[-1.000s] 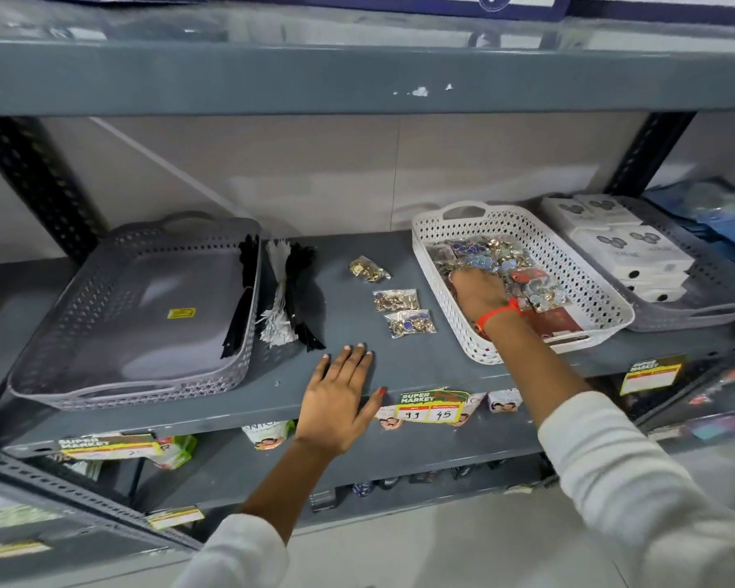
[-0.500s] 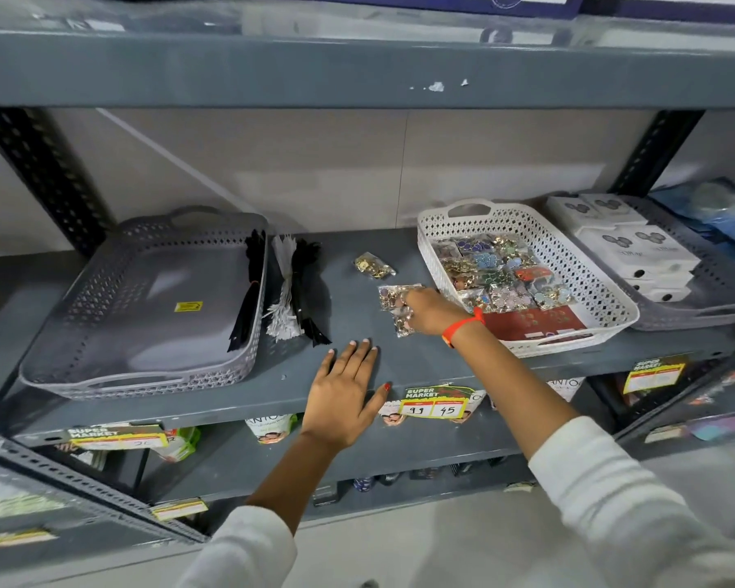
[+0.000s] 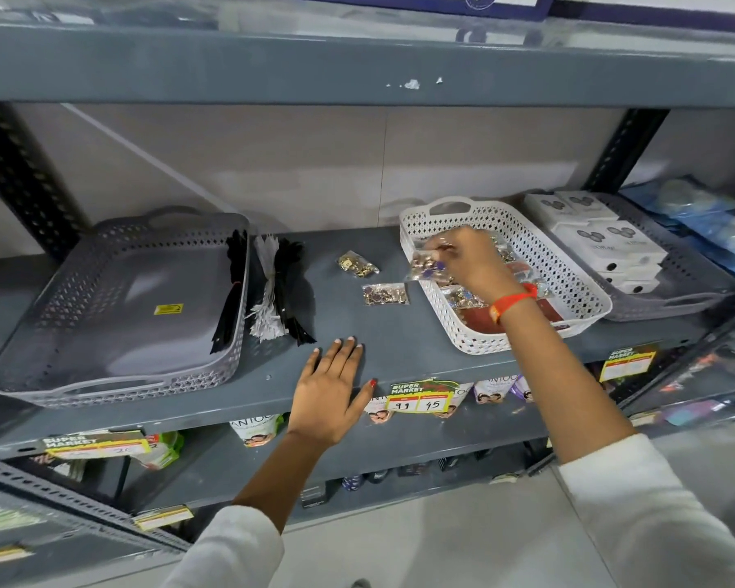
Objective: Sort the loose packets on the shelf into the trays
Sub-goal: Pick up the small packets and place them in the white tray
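My right hand [image 3: 469, 261] holds a clear packet of small trinkets [image 3: 427, 263] above the left side of the white perforated tray [image 3: 569, 273], which holds several similar packets. Two more loose packets lie on the grey shelf: a gold one [image 3: 357, 265] and a flat one [image 3: 386, 293] in front of it. My left hand [image 3: 329, 388] rests flat, fingers spread, on the shelf's front edge. A grey tray [image 3: 115, 307] at the left has a black zipper bundle [image 3: 230, 290] along its right wall. White and black bundles [image 3: 279, 286] lie beside it.
A second grey tray [image 3: 671, 290] at the right holds white boxes [image 3: 599, 239]. Blue packets [image 3: 705, 222] lie at the far right. Black uprights frame the bay, and a shelf runs overhead. Price labels [image 3: 421, 398] hang on the front lip, with goods on shelves below.
My right hand left the white tray, picked a packet off the shelf, and has carried it up and right over the tray's left rim. My left hand stayed put.
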`<state>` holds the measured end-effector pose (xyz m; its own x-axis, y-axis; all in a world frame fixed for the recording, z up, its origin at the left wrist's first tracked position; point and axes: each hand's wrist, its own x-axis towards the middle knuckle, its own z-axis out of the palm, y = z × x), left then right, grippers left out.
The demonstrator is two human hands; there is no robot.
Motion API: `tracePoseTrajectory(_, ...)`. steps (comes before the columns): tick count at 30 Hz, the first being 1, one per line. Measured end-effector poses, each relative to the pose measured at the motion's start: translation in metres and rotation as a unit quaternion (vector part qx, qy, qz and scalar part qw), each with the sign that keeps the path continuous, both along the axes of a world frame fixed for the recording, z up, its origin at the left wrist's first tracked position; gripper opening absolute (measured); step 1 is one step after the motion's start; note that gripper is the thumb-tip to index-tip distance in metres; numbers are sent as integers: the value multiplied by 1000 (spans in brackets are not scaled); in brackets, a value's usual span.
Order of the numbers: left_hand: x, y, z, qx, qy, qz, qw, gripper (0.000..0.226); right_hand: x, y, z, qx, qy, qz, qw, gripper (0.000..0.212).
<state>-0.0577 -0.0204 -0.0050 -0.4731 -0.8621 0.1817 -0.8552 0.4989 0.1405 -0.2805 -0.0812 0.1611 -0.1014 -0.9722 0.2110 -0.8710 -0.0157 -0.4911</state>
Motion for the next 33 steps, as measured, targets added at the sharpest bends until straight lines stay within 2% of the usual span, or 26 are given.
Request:
tracePoseTrajectory(2,1,0,0,1,-1,1,1000,63,-22,3,1,17,38,-46,998,26)
tracePoseTrajectory(6,1,1,1,5,1,1,1000,63,-55,4,-22,136,92,-99,981,25)
tracePoseTrajectory(9,1,1,1,3,2,0,1000,63,-55,3,-46,204,97,-74,971,19)
tracePoseTrajectory(11,1,2,2,4,3,0,1000,63,-51,0,-59,215,93,-66,970,17)
tracePoseTrajectory(15,2,2,3,9,7,-1,1000,63,-48,-13,-71,198,77,-79,974,16)
tracePoseTrajectory(18,1,1,1,11,6,-2,1000,63,-37,-26,-62,99,-8,-73,992,23)
tracePoseTrajectory(20,1,0,0,12,4,-1,1000,63,-21,-33,-51,29,-82,-53,995,19)
tracePoseTrajectory(22,1,0,-2,13,1,-3,1000,64,0,-41,-45,5,-129,-9,992,17)
tracePoseTrajectory(24,1,-1,-2,12,1,-3,1000,64,21,-51,-48,37,-98,38,994,21)
tracePoseTrajectory(26,1,-1,-3,10,3,0,1000,64,36,-61,-58,111,-16,67,991,29)
tracePoseTrajectory(29,1,-1,-3,10,5,0,1000,64,50,-70,-74,206,122,74,968,34)
tracePoseTrajectory(33,0,0,-3,5,16,-1,1000,64,56,-72,-80,216,175,64,958,30)
